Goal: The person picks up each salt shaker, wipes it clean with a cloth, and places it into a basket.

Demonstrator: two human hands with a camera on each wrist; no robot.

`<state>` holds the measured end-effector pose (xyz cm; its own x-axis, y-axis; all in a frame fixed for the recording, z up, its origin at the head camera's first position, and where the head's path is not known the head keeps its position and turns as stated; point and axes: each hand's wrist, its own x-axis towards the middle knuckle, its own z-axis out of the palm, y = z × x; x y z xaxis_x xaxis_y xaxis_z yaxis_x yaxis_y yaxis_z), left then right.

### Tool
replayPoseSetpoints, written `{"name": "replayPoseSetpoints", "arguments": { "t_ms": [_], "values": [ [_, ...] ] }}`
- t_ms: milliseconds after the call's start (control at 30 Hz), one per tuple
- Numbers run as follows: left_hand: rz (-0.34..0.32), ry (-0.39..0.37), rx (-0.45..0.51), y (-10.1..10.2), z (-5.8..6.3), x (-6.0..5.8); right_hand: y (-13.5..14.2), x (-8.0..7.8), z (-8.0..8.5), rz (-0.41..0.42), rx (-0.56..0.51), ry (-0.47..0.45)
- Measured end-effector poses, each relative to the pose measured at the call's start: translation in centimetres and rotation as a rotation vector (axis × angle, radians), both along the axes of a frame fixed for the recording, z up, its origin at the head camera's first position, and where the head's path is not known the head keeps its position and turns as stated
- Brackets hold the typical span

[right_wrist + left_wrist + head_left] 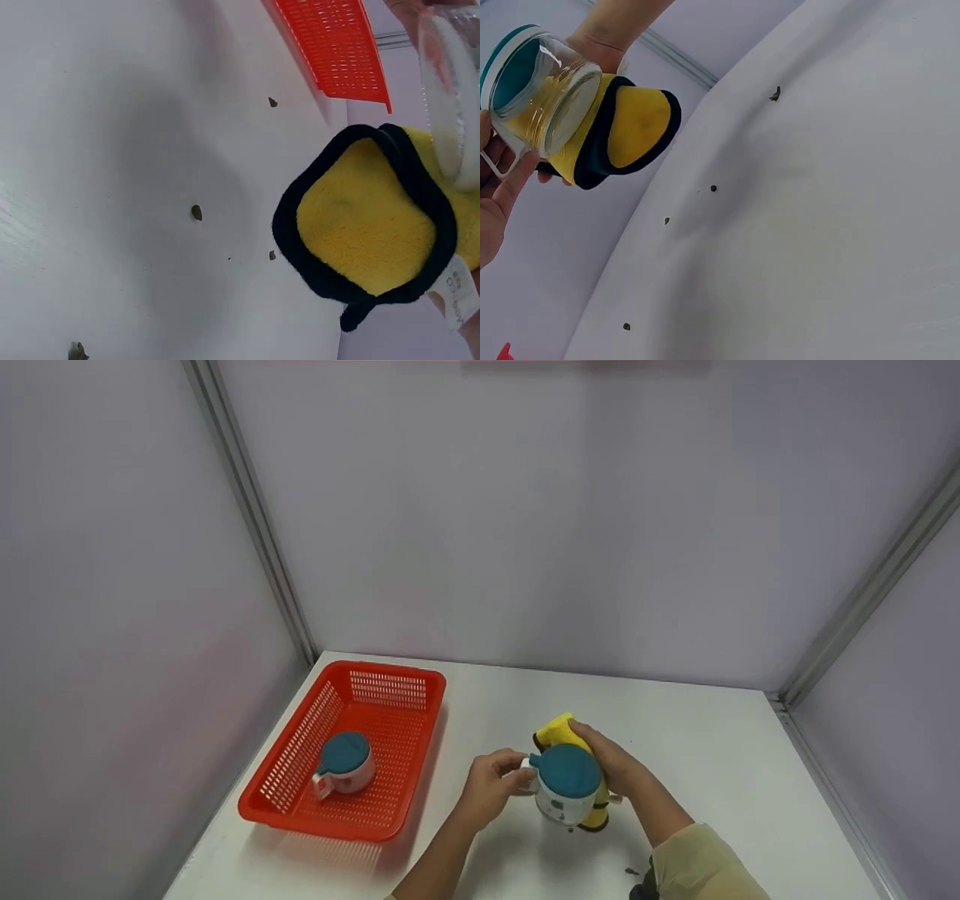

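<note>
A clear jar with a teal lid and a white side handle (568, 785) is held up over the table. My left hand (491, 786) pinches its handle from the left. On the other side my right hand (611, 757) grips a yellow cloth with dark edging (559, 730) and presses it to the jar's side. In the left wrist view, the cloth (641, 127) hangs past the jar's base (570, 109). The right wrist view shows a loose cloth fold (367, 217) with a white tag (456, 292).
A red plastic basket (409, 787) stands at the table's left, with another teal-lidded jar (346, 763) inside. Several small dark bits (713, 188) lie scattered on the white table (712, 750). A black object (645, 887) shows beside the right sleeve. Pale panels enclose the table.
</note>
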<state>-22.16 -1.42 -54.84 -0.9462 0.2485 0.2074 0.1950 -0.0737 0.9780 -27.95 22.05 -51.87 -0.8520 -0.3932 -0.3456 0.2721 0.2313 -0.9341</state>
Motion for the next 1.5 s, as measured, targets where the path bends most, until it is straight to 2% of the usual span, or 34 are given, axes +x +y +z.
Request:
{"name": "replayPoseSetpoints", "arguments": {
  "t_ms": [167,333,533,667,867,1100,1267,1500],
  "values": [
    [0.036,-0.02,0.014,0.0,-0.1,0.0,-0.1,0.7,-1.4,-0.044,-0.166,0.011],
    [0.071,-0.015,0.042,-0.1,0.1,0.0,-0.5,1.4,-2.0,-0.194,-0.289,0.045],
    [0.142,-0.026,0.037,-0.1,0.5,-0.1,-1.4,2.3,-2.1,-0.363,-0.417,0.087],
    [0.199,-0.01,0.037,0.0,0.5,-0.3,-2.0,3.0,-1.9,-0.436,-0.433,0.136],
    [0.278,0.035,0.074,0.1,0.1,-0.6,-2.9,4.0,-1.9,-0.493,-0.47,0.199],
    [0.339,0.077,0.086,0.5,0.2,-0.1,-4.0,5.3,-1.8,-0.568,-0.458,0.246],
    [0.342,0.096,0.068,0.7,0.4,0.4,-4.7,5.9,-1.9,-0.627,-0.413,0.294],
    [0.292,0.092,0.05,0.9,0.6,0.8,-5.1,6.2,-2.1,-0.716,-0.381,0.335]
  ]
}}
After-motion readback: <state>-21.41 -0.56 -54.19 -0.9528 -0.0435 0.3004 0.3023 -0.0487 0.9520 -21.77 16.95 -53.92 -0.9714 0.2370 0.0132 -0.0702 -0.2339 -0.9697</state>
